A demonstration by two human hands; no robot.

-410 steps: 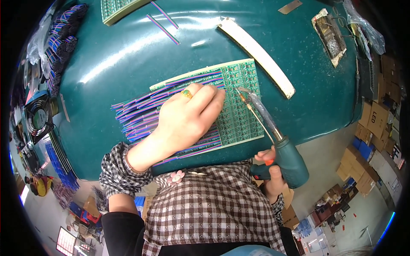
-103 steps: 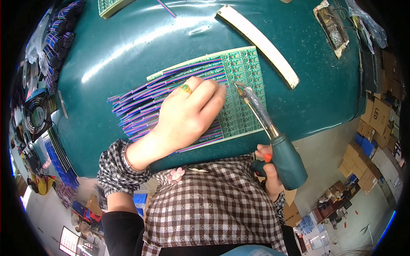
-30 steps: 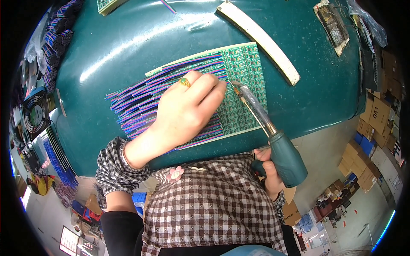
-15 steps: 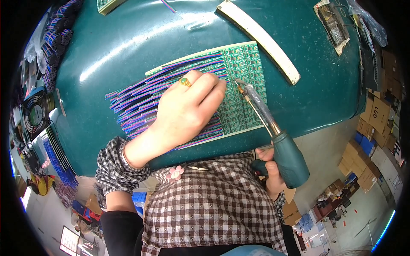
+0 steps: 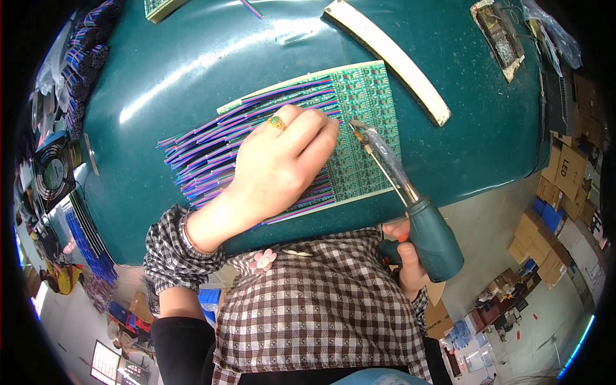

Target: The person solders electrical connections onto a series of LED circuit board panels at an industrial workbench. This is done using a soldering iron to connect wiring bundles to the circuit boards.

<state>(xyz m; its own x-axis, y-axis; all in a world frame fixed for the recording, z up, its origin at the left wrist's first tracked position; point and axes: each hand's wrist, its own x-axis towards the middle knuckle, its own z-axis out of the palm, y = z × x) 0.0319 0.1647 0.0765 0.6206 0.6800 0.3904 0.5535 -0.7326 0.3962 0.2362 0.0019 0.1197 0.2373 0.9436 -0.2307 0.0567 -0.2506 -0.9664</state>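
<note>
My right hand is wrapped around the grip of a dark green soldering gun, its thin feed tube running beside the barrel. The gun's tip is at the circuit board panel, just right of my left fingertips. My left hand, with a green-stoned ring, is closed in a pinch over the panel. It grips a multicoloured ribbon wire, mostly hidden beneath the fingers. Many more ribbon wires lie in rows from the panel toward the left, some of them under my hand.
A long curved white bar lies behind the panel on the green table. A worn metal tray is at the far right. Bundled wires and a fan line the left edge. More boards sit at the back left.
The soldering gun has shifted slightly left, bringing its tip closer to my left fingertips. An orange-red part by the gun's grip now shows. My left hand has barely moved.
</note>
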